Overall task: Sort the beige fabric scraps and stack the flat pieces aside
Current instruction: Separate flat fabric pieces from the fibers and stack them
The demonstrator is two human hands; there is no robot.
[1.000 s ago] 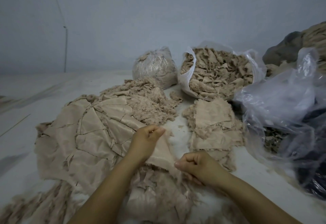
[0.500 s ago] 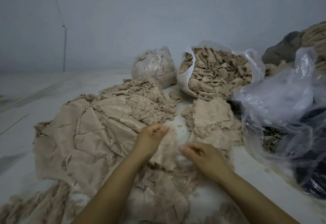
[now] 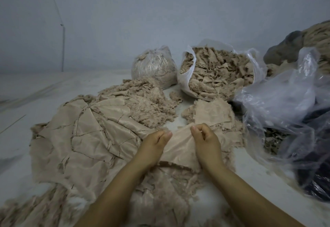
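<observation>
Many flat beige pieces [image 3: 85,137] lie spread in a big pile on the left of the white floor [image 3: 35,91]. Right of it, far back, an open white bag [image 3: 189,76] is full of scraps, with a tied clear bag [image 3: 153,66] on its left. A big crinkly clear bag [image 3: 285,105] sits at the right. A smaller flat stack [image 3: 212,114] lies in front of the open bag. Nearest, one beige scrap [image 3: 180,148] is stretched between both hands. Left hand [image 3: 155,142] has its fingers curled and pinches the left edge. Right hand [image 3: 207,141] is curled too and pinches the right edge.
</observation>
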